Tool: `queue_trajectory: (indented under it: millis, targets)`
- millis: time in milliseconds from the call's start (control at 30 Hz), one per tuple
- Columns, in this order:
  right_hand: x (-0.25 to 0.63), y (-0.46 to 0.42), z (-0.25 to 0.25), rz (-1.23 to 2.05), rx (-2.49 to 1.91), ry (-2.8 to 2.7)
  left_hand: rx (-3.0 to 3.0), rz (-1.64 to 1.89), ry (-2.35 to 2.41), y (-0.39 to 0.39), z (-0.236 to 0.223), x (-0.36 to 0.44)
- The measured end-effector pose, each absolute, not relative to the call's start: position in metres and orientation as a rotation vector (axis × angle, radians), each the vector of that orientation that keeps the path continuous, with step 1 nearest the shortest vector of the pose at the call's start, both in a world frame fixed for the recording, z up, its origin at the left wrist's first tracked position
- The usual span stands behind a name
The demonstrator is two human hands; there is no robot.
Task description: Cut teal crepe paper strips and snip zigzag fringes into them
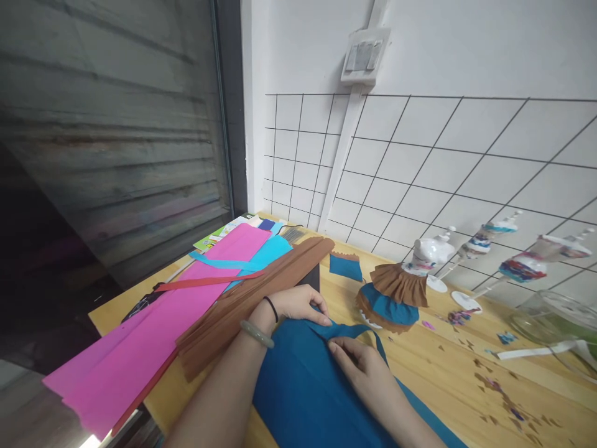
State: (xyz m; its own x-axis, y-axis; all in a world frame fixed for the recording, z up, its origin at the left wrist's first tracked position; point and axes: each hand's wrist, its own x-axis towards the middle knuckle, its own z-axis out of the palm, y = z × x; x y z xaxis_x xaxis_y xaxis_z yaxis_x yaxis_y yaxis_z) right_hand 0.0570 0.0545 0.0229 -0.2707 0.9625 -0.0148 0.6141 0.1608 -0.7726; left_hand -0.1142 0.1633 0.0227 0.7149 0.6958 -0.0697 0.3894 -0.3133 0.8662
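A large piece of teal-blue fabric [298,379] is spread over the front of the table. My left hand [305,305], with a bangle and a black band on its wrist, pinches the fabric near its far edge. A little nearer and to the right, my right hand [357,361] grips the same fabric between thumb and fingers. Between the two hands a fold or narrow strip runs in the cloth. Brown fabric [261,298] in a long folded length lies just left of my left hand.
Pink fabric [186,330] overhangs the table's left edge, with turquoise and red strips across it. Right of my hands stands a mini dress form [426,255] in a tiered brown-and-blue skirt. Two more forms, a glass jar [550,317], white ribbon [536,353] and scattered scraps lie further right.
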Motion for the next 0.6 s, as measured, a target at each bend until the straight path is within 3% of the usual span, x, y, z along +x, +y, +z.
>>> queue_trajectory:
  millis: [600]
  targets:
    - [0.0520, 0.0562, 0.0201, 0.893, -1.483, -1.953, 1.897, 0.400, 0.825, 0.1622, 0.0234, -0.1125]
